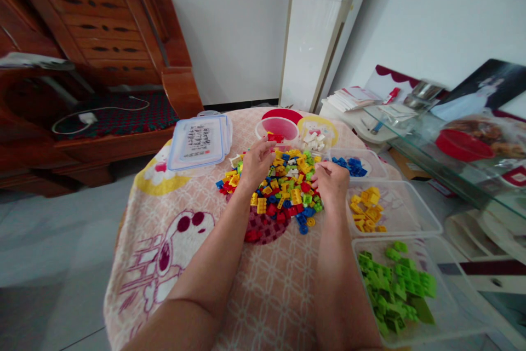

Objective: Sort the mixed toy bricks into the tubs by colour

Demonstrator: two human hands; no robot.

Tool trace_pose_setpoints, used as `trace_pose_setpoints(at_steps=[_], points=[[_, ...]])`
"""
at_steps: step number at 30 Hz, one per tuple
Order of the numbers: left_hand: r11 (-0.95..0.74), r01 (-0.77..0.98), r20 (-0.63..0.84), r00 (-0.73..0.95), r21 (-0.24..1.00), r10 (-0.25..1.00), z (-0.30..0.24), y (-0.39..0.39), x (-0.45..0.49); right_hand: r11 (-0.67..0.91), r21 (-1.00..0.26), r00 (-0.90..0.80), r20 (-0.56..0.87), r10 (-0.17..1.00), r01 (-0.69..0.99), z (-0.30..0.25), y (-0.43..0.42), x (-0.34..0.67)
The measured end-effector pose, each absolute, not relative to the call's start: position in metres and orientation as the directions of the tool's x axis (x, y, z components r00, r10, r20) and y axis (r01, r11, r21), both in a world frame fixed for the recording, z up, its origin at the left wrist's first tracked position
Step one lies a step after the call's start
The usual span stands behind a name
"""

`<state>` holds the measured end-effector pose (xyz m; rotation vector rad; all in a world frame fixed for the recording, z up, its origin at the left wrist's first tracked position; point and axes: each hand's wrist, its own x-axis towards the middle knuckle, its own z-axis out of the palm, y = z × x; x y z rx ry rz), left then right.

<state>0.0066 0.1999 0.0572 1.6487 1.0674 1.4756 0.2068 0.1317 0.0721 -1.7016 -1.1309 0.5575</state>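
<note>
A mixed pile of toy building bricks (283, 186) in yellow, red, blue, green and white lies in the middle of the table. Over its left back part hovers my left hand (258, 164), fingers apart and slightly bent, with nothing visible in them. At the pile's right edge my right hand (332, 180) has its fingertips pinched together; what they hold, if anything, is too small to name. Just beyond my left hand, red bricks (275, 137) show at the pink bowl (279, 127). White bricks (314, 141) form a small heap behind the pile.
Clear plastic boxes stand along the right: one with blue bricks (351, 167), one with yellow bricks (367, 208), one with green bricks (394, 285). Stacked lids (197, 143) lie at the left back. A glass shelf (452, 159) borders the table's right; a wooden bench (94, 39) stands left.
</note>
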Motion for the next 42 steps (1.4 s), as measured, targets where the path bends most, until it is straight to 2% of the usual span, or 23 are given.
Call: trace_pose_setpoints(at_steps=[6, 9, 13, 17, 24, 32, 38, 42], points=[[-0.384, 0.121, 0.394, -0.067, 0.915, 0.917, 0.066, 0.199, -0.005, -0.206, -0.622, 0.304, 0.054, 0.951, 0.756, 0.095, 0.119, 0.207], [-0.361, 0.129, 0.375, -0.107, 0.923, 0.921, 0.069, 0.197, -0.008, -0.214, -0.523, 0.239, -0.02, 0.971, 0.825, 0.103, 0.113, 0.205], [-0.323, 0.148, 0.34, -0.102, 0.935, 0.935, 0.07, 0.196, -0.009, -0.198, -0.471, 0.174, -0.094, 0.98, 0.859, 0.102, 0.11, 0.205], [-0.314, 0.186, 0.337, -0.102, 0.931, 0.936, 0.069, 0.196, -0.008, -0.172, -0.509, 0.159, -0.07, 0.985, 0.843, 0.09, 0.113, 0.207], [-0.327, 0.168, 0.346, -0.097, 0.93, 0.933, 0.064, 0.198, -0.008, 0.015, -0.685, 0.082, 0.108, 0.991, 0.728, 0.07, 0.121, 0.214], [-0.315, 0.195, 0.335, -0.079, 0.929, 0.939, 0.064, 0.198, -0.007, -0.082, -0.816, 0.054, -0.062, 0.997, 0.572, 0.073, 0.121, 0.206], [-0.305, 0.168, 0.322, -0.082, 0.937, 0.943, 0.063, 0.199, -0.007, -0.097, -0.895, 0.05, -0.083, 0.995, 0.436, 0.075, 0.12, 0.198], [-0.298, 0.143, 0.312, -0.084, 0.944, 0.946, 0.064, 0.197, -0.006, -0.068, -0.897, 0.06, -0.046, 0.997, 0.437, 0.076, 0.122, 0.193]])
